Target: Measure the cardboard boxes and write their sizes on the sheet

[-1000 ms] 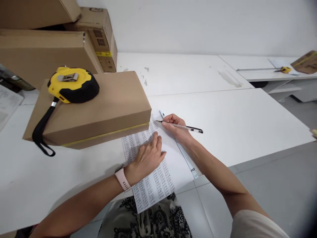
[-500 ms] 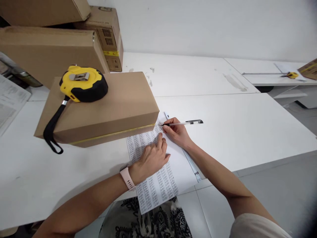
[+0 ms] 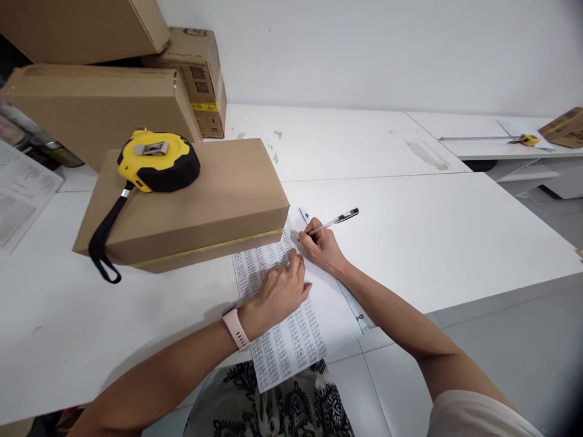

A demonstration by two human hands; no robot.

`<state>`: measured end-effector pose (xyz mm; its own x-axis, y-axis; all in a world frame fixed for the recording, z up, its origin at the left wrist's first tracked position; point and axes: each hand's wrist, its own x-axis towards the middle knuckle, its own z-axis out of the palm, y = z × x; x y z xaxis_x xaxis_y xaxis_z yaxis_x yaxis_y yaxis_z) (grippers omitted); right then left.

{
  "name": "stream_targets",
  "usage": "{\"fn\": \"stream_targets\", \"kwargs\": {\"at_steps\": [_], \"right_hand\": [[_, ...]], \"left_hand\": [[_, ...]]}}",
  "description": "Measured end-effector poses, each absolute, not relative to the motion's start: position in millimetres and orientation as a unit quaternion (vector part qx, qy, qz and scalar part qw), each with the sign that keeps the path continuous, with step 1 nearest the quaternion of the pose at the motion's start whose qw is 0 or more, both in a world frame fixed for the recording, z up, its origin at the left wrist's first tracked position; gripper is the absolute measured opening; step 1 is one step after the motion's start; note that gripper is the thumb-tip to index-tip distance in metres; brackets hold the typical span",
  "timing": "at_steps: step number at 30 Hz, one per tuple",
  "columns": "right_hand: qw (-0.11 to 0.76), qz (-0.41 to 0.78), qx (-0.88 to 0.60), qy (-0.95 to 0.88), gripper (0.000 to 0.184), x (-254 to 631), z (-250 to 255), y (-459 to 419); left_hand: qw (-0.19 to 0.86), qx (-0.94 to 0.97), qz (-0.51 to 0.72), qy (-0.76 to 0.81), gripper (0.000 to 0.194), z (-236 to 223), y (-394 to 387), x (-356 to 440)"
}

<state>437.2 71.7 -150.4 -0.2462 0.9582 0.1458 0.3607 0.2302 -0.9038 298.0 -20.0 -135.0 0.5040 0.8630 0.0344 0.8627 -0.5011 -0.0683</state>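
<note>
A sheet of paper [image 3: 291,340] covered in columns of handwriting lies aslant on the table, its lower end past the front edge. My left hand [image 3: 281,291] rests on the sheet, fingers stretched forward, holding nothing. In my right hand [image 3: 322,247] is a pen [image 3: 334,221], pinched between thumb and fingers, its tip at the writing near the sheet's upper right. Under the sheet's right side shows the edge of a bluish printed folder or sheet [image 3: 353,303]. A cardboard box [image 3: 200,200] stands left of my hands and hides part of the sheet's top.
On the box sits a yellow and black tape measure [image 3: 159,161] with its strap hanging over the front. More cardboard boxes [image 3: 104,97] are stacked behind. Another tape measure [image 3: 528,140] and a small box [image 3: 565,128] lie on the far right table [image 3: 483,124].
The pen has swung from nearly level to slanting upward, and my right hand has curled closer around it. My left hand stays on the sheet. The camera view has shifted slightly.
</note>
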Motion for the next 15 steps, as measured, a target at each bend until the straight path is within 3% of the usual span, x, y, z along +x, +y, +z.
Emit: {"fn": "stream_targets", "kwargs": {"at_steps": [15], "right_hand": [[0.368, 0.381, -0.478, -0.701, 0.02, 436.6, -149.6, 70.6]], "left_hand": [[-0.007, -0.858, -0.001, -0.513, 0.055, -137.0, -19.4, 297.4]]}}
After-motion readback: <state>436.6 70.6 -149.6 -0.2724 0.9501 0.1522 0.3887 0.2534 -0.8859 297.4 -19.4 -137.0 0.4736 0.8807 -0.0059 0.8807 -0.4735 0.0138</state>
